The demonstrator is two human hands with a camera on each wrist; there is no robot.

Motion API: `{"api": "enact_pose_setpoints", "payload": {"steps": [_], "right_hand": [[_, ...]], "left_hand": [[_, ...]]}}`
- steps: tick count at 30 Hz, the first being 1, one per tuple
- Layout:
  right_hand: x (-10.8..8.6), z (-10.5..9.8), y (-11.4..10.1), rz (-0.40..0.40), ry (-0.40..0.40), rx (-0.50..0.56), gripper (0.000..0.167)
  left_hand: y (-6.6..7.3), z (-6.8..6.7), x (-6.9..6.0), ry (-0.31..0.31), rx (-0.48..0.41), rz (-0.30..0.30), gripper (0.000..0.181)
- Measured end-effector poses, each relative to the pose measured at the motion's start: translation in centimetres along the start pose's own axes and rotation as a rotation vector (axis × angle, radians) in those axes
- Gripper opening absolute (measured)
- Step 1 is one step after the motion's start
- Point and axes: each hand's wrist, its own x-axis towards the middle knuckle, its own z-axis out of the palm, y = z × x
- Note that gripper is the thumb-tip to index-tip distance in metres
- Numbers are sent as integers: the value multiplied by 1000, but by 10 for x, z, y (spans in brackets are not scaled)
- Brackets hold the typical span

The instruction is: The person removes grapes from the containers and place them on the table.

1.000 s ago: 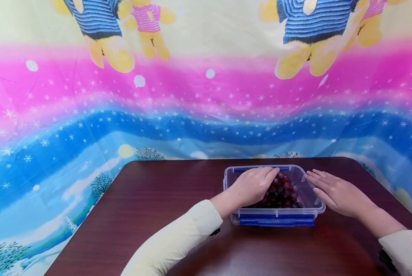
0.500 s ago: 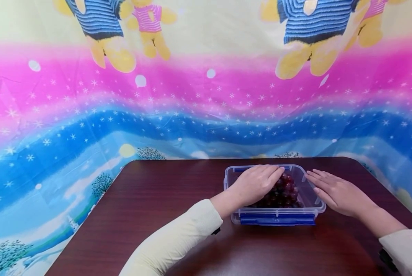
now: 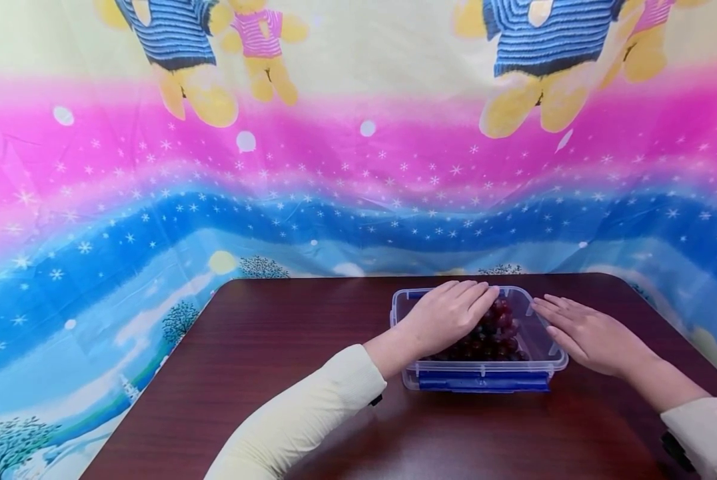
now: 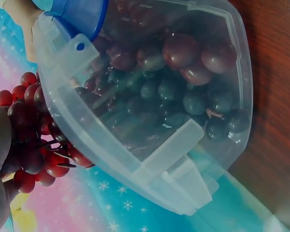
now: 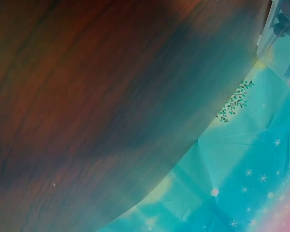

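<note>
A clear plastic container with blue clip latches stands on the table, holding dark grapes. My left hand reaches over its left side and grips a bunch of red grapes. In the left wrist view, that bunch shows beyond the container's rim; the fingertips are hidden. My right hand lies along the container's right rim with straight fingers, its fingertips at the corner. The right wrist view shows only a corner of the container, not the hand.
The dark brown wooden table extends left and in front of the container. Behind it hangs a pink and blue cloth with bears and snowflakes. The table's rounded far edge lies just behind the container.
My left hand has moved slightly up and to the right, and the top of the red grapes has shifted right with it. My right hand and the container stay nearly still.
</note>
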Motion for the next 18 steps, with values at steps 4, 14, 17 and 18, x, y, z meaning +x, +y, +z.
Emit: {"api": "enact_pose_setpoints", "payload": {"steps": [4,14,17,18], "right_hand": [[-1,0,0,8,2,2,50],[-1,0,-1,17,-2,4,48],[-1,0,0,11,2,6,47],[-1,0,-1,10,4,7,47]], "left_hand": [[-4,-1,2,36,57,30,37],[-15,-35,3,91,187,108,41],[-17,-34,3,100,209,121,41],[-18,-32,3,102,218,124,42]]}}
